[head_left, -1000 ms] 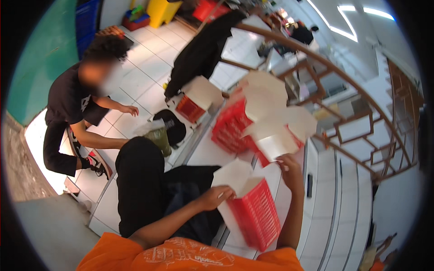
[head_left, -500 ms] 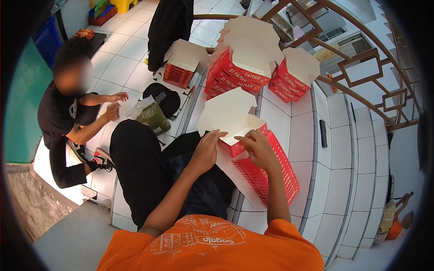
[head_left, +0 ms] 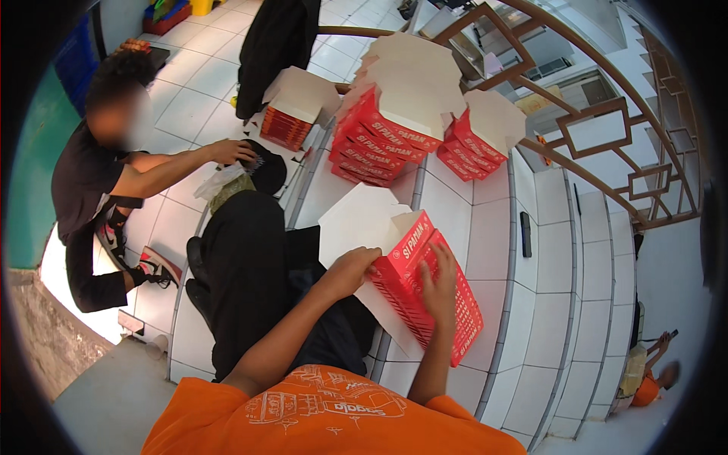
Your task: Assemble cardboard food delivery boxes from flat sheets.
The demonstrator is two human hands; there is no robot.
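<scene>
A red and white cardboard food box [head_left: 412,240] stands folded up, its white lid [head_left: 356,221] raised on the left. Closed on the box's near left corner is my left hand [head_left: 350,271]. My right hand [head_left: 440,288] lies with its fingers stretched out against the red cardboard just below the box's front wall. Under the box rests a stack of flat red box blanks [head_left: 436,311] with white undersides, leaning across the tiled step beside my lap.
Folded red boxes stand nested in a large stack [head_left: 371,148], with smaller stacks to its right [head_left: 474,144] and left [head_left: 288,125]. At left, a seated person [head_left: 91,182] reaches to a black cap [head_left: 267,168]. A dark phone-like object [head_left: 525,233] lies on the tiled steps; a brown railing [head_left: 591,167] curves behind.
The box has turned so its red front shows. My right hand has left its rim and spread lower down; my left has gripped its corner. The other person's arm has stretched to the cap.
</scene>
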